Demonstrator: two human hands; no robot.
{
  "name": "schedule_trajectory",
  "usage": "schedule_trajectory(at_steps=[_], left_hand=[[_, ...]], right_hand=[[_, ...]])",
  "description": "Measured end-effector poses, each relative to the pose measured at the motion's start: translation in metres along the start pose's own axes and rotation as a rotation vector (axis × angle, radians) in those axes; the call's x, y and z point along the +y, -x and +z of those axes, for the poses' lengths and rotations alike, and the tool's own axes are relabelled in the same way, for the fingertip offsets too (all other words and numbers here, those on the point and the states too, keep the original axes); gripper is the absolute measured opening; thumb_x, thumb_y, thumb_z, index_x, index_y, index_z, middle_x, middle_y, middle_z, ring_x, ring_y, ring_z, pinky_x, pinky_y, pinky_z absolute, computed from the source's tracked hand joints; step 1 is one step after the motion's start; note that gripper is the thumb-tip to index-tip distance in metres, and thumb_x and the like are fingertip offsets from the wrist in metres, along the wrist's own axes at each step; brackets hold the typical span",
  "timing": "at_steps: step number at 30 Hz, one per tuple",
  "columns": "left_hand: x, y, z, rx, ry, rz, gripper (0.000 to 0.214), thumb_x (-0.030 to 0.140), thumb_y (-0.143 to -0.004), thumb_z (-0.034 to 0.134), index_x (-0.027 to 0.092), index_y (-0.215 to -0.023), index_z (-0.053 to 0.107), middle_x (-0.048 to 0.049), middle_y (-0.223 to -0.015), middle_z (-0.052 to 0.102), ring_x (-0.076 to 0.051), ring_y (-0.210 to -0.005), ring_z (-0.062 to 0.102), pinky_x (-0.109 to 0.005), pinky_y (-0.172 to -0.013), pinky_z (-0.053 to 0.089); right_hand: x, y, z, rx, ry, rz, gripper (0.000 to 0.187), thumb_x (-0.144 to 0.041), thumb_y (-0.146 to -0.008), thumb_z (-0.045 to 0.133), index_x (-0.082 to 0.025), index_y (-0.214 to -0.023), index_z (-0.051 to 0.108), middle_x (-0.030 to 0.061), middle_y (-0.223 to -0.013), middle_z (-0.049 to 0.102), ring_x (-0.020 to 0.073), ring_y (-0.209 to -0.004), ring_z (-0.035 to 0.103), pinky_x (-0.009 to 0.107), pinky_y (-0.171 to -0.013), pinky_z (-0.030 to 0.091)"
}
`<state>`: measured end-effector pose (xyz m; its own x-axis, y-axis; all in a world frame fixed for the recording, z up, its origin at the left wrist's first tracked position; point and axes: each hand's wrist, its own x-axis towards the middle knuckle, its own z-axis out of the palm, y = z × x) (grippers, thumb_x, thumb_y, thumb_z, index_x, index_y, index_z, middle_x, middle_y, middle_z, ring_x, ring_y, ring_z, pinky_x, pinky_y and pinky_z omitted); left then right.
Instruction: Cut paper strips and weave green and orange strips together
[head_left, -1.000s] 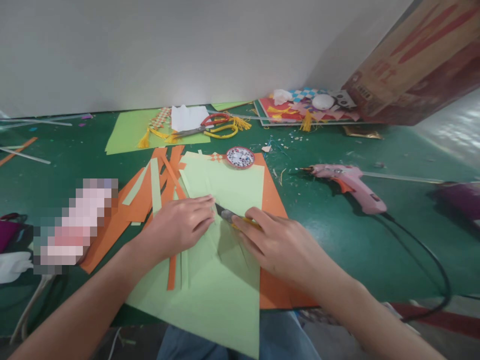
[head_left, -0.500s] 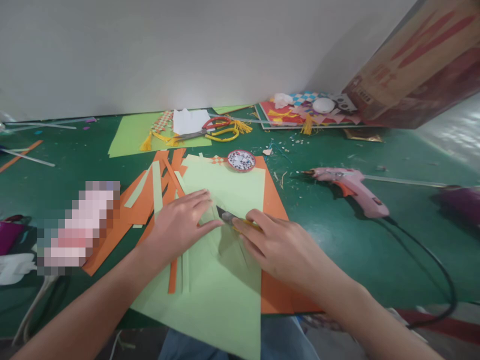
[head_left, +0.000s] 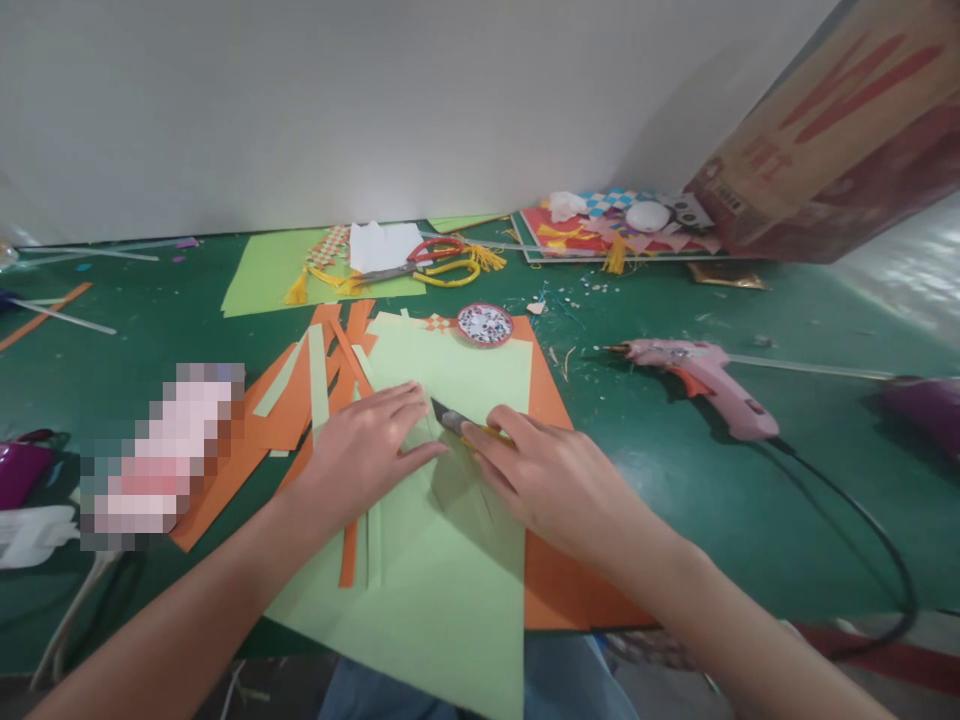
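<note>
A pale green paper sheet [head_left: 465,600] lies in front of me, over an orange sheet [head_left: 570,585] that shows along its right side. My left hand [head_left: 375,435] rests flat on the green paper, thumb spread from the fingers. A yellow utility knife [head_left: 457,420] is gripped in my right hand [head_left: 547,465], its dark blade pointing up and left at the paper, close to my left fingertips. Whether the blade tip touches the paper I cannot tell. Green strips [head_left: 318,375] and orange strips [head_left: 349,550] lie beside and under my left hand.
A red-rimmed dish [head_left: 484,325] of small beads sits at the paper's far edge. Scissors [head_left: 420,268] lie behind it. To the right is a pink glue gun [head_left: 697,375] with a black cord. A blurred pink object [head_left: 176,440] is at left; a bag [head_left: 840,140] stands back right.
My right hand and the knife have shifted slightly up and left over the green paper. My left hand stays in nearly the same place.
</note>
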<state>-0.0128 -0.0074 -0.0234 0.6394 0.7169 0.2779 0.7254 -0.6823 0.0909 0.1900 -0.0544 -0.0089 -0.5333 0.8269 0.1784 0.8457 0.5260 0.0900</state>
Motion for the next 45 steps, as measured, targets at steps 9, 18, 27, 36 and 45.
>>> schedule_trajectory(at_steps=[9,18,27,36,45], left_hand=[[0.001,0.000,-0.001,-0.025,-0.007,0.000,0.040,0.044,-0.087,0.056,0.013,-0.110,0.065,-0.0106,-0.122,0.064,-0.024,-0.115,0.059,-0.035,-0.094,0.053],[0.002,-0.001,-0.001,-0.009,-0.010,0.007,0.036,0.041,-0.085,0.060,0.015,-0.109,0.065,-0.0100,-0.122,0.064,-0.024,-0.114,0.060,-0.034,-0.093,0.054],[0.002,0.000,-0.002,0.013,-0.019,0.010,0.040,0.046,-0.087,0.056,0.013,-0.107,0.065,-0.0116,-0.119,0.065,-0.025,-0.112,0.061,-0.034,-0.089,0.055],[-0.003,0.002,-0.004,0.089,0.007,-0.004,0.042,0.049,-0.092,0.044,0.015,-0.103,0.066,-0.0116,-0.110,0.070,-0.025,-0.103,0.066,-0.035,-0.082,0.057],[-0.012,-0.004,-0.006,0.019,0.077,-0.100,0.031,0.026,-0.096,0.034,0.015,-0.119,0.051,-0.0122,-0.130,0.058,-0.023,-0.126,0.050,-0.042,-0.101,0.047]], right_hand=[[0.002,-0.010,-0.003,-0.101,0.008,0.018,0.032,-0.016,-0.090,0.046,-0.015,-0.118,0.063,0.0086,-0.090,0.063,0.0134,-0.068,0.060,0.024,-0.047,0.034],[0.004,-0.015,0.000,-0.078,0.012,0.022,0.030,-0.015,-0.090,0.044,-0.014,-0.113,0.064,0.0085,-0.089,0.062,0.0122,-0.065,0.060,0.024,-0.048,0.034],[0.012,-0.015,0.010,0.034,0.021,0.114,0.031,-0.018,-0.090,0.043,-0.015,-0.111,0.065,0.0074,-0.089,0.064,0.0105,-0.061,0.057,0.024,-0.045,0.028],[0.016,-0.009,0.010,0.166,0.076,0.174,0.028,-0.021,-0.090,0.048,-0.012,-0.110,0.066,0.0101,-0.086,0.067,0.0193,-0.078,0.062,0.027,-0.059,0.047],[0.005,-0.029,0.003,0.125,-0.180,-0.196,0.045,-0.042,-0.092,0.045,-0.011,-0.120,0.061,0.0146,-0.129,0.058,0.0260,-0.123,0.051,0.044,-0.098,0.047]])
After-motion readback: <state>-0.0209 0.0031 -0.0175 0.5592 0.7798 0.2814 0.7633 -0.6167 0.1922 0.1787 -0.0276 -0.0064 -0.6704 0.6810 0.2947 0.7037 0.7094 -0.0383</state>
